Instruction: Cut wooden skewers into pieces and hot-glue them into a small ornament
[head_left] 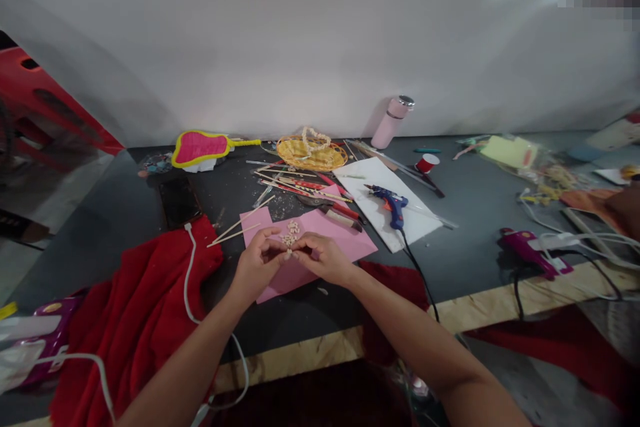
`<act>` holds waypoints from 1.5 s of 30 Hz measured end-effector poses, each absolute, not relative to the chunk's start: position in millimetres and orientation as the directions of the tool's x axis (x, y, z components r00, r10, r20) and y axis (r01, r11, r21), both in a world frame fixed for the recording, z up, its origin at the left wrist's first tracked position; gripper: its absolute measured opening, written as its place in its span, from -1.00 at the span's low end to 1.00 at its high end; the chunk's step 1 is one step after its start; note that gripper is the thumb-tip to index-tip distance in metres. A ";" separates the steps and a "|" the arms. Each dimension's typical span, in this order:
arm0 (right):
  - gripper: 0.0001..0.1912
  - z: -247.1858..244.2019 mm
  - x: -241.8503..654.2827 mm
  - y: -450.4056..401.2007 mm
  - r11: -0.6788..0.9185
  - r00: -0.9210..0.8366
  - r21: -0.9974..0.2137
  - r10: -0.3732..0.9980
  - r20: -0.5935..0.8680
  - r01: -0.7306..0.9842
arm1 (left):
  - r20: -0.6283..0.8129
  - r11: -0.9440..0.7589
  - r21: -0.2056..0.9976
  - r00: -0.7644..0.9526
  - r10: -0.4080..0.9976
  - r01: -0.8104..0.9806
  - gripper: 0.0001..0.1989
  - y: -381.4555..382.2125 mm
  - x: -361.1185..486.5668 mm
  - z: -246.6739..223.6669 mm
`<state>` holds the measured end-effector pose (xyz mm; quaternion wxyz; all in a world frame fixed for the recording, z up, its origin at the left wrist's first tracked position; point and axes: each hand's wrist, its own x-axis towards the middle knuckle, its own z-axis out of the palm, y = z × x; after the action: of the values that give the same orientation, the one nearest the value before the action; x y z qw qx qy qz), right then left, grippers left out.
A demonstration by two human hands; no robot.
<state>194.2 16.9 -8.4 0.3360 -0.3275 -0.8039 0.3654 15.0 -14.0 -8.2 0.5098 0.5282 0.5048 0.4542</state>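
Observation:
Over a sheet of pink paper (340,233), my left hand (261,259) and my right hand (323,257) meet with their fingertips pinched together. Between them is a small cream-coloured piece (289,252), too small to name exactly. Just beyond the fingertips, a little pile of similar cream pieces (293,230) lies on the paper. Thin wooden sticks (240,225) rest to the left of the pile. A blue hot glue gun (393,203) lies on a white board (420,223) to the right, its black cable running to the front edge.
Behind are a yellow woven basket (295,155), a pink-and-yellow paddle-shaped item (203,149) and a pink flask (393,123). A phone (179,203) and red cloth (145,287) lie left. Purple power strips (535,250) with cables stand at right and far left. Someone's arm shows at far right.

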 end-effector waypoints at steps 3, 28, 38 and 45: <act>-0.85 -9.6 193.9 16.6 0.518 -0.561 -0.808 0.772 0.299 0.282 | -0.085 0.084 0.996 0.075 0.994 0.009 -0.54 -12.6 14.4 -7.7; -0.64 6.1 382.8 70.4 -0.263 0.254 -0.290 0.965 -0.069 0.920 | -0.291 0.295 0.887 0.065 0.955 -0.356 -0.62 -9.6 12.0 -1.3; -0.73 9.8 386.1 89.9 -0.413 0.397 -0.593 0.903 -0.166 0.691 | -0.291 0.298 0.871 0.078 0.953 -0.392 -0.66 -2.9 7.2 -10.7; -0.72 22.6 364.2 57.0 -0.120 0.250 -0.922 0.968 -0.026 0.368 | -0.348 0.337 0.797 0.075 0.934 -0.502 -0.70 -5.1 4.6 -4.2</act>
<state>364.2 57.0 22.6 0.4312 -0.6626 -0.5040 0.3479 4.6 -5.1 -4.2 0.6902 0.2467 0.4383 0.5203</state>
